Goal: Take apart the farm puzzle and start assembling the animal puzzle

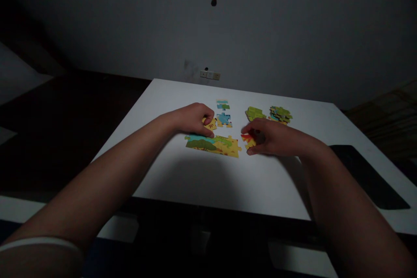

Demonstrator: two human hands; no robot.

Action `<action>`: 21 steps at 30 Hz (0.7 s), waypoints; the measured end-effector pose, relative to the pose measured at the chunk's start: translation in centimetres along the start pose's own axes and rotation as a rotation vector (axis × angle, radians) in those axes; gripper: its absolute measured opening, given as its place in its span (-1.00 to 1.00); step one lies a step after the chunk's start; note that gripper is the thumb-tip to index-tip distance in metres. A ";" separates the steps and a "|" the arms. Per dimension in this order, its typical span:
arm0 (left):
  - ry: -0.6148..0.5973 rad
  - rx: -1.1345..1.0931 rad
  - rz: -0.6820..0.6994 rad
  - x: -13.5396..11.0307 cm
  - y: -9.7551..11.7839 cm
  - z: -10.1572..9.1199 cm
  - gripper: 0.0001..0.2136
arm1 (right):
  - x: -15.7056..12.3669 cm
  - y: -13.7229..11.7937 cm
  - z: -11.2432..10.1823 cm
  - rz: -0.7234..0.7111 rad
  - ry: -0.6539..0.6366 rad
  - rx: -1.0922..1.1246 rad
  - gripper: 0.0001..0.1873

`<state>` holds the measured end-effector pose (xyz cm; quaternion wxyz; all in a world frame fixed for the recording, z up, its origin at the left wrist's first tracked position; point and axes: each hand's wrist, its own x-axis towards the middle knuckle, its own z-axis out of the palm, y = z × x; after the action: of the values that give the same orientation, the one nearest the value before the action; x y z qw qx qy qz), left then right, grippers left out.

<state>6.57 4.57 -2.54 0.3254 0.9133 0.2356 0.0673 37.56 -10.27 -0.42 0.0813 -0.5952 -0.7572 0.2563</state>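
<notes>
On the white table (pixel 208 178) lies a joined strip of puzzle pieces (pixel 215 144) showing green trees on yellow. My left hand (pixel 192 118) rests just above its left end, fingers closed on a yellow puzzle piece (pixel 210 123). My right hand (pixel 273 137) sits to the right of the strip, pinching an orange-red and yellow piece (pixel 249 140) close to the strip's right end. A blue piece (pixel 224 119) and a smaller blue-green piece (pixel 223 105) lie beyond the strip.
Two small heaps of loose pieces lie at the back right: a green heap (pixel 254 113) and a mixed heap (pixel 280 114). A dark flat mat (pixel 368 176) covers the table's right side. A wall socket (pixel 210 74) sits behind the far edge. The room is dim.
</notes>
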 end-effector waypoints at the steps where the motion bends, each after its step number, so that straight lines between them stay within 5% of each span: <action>1: -0.003 0.000 -0.006 0.0 0.0 0.0 -0.57 | 0.1 -0.2 0.1 0.007 -0.009 -0.001 -0.43; 8: -0.015 0.004 -0.014 0.1 0.2 -0.1 -0.56 | 0.2 -1.3 0.7 -0.004 -0.076 0.026 -0.55; 14: -0.021 -0.012 -0.030 0.0 0.3 -0.1 -0.57 | -0.4 -0.5 0.4 -0.054 -0.025 -0.049 -0.36; 21: -0.031 -0.018 -0.053 0.0 0.3 -0.1 -0.58 | -0.7 -0.8 0.1 -0.124 -0.031 -0.055 -0.55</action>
<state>6.67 4.41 -2.24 0.3386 0.9048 0.2539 0.0468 37.04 -11.12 0.01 0.0687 -0.5449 -0.8008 0.2390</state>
